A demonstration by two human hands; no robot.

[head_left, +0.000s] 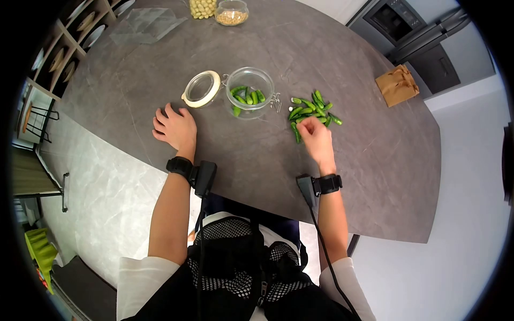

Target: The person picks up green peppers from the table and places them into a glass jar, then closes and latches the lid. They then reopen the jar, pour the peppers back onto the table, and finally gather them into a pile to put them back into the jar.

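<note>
Hands of a person seated at a dark grey stone-look table [257, 155], seen from above by a head-worn camera. The left hand [174, 128] lies palm down on the tabletop at about eleven o'clock from the person's chest, fingers loosely spread and holding nothing. The right hand [316, 136] reaches forward at about one o'clock, its fingers curled down onto the near edge of a small pile of green peppers [316, 107]; whether the fingertips have closed on a pepper cannot be told. The pile lies loose on the table just beyond that hand. Between the two hands, at twelve o'clock and a little further out, stands an open glass jar [249, 99] with several of the same green pods inside. Its hinged lid [202, 89] is swung open to the jar's nine o'clock side and rests near the left hand's fingertips. Each wrist carries a black band with a small device attached. A brown paper bag [397, 84] sits at two o'clock near the table's edge, well apart from the peppers. At the far rim, around twelve o'clock, stand two filled jars [232, 12] and beside them, towards eleven o'clock, a clear plastic bag [147, 24].
</note>
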